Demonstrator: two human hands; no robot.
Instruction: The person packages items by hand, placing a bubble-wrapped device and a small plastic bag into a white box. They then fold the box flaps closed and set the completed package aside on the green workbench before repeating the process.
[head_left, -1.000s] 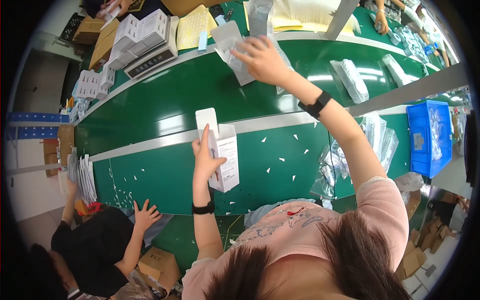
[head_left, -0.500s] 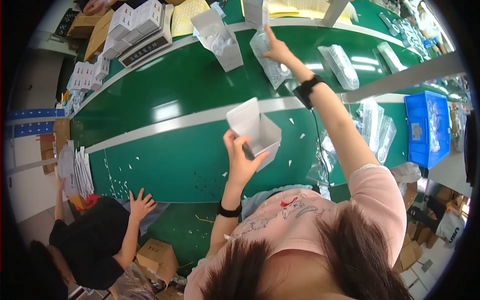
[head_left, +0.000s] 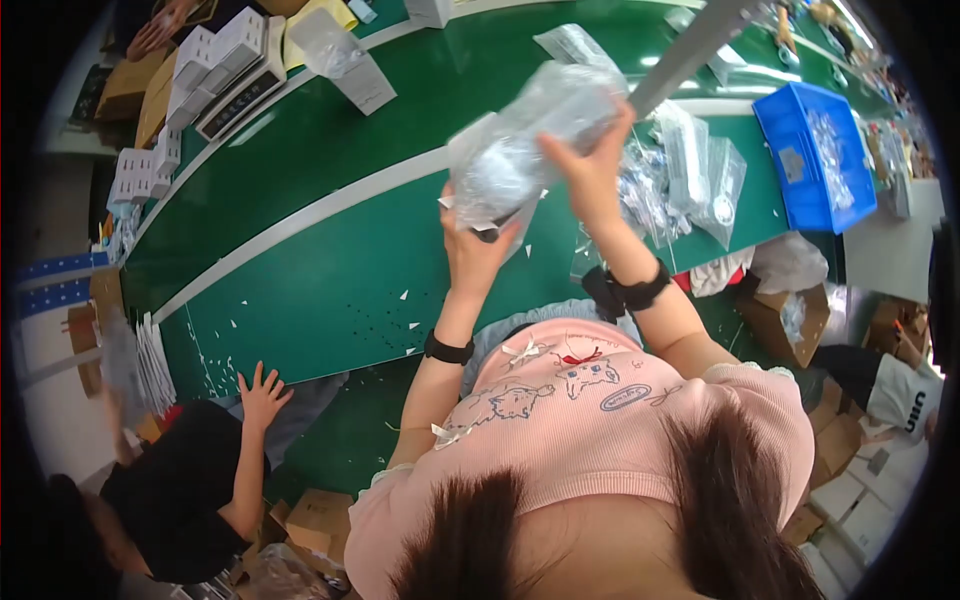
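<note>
My right hand (head_left: 595, 170) is closed around a clear bubble-wrapped package (head_left: 545, 115), whose contents I cannot make out. It tilts down to the left over the open white carton (head_left: 470, 132) and hides most of it. My left hand (head_left: 475, 250) grips that carton from below, above the green table (head_left: 330, 300). Something small and dark (head_left: 487, 235) shows by the left fingers, too hidden to name. Whether the package has entered the carton or only covers it, I cannot tell.
Another open carton (head_left: 365, 85) with clear wrap inside stands on the far bench. Stacked white boxes (head_left: 215, 55) are at far left. A blue bin (head_left: 790, 165) and bagged parts (head_left: 690, 160) lie right. A grey post (head_left: 690, 55) slants nearby. A co-worker's hand (head_left: 262, 395) touches the table edge.
My right hand has taken the bubble-wrapped package off the far bench and brought it nearer, over the carton. My left hand still holds the carton. The whole view has shifted.
</note>
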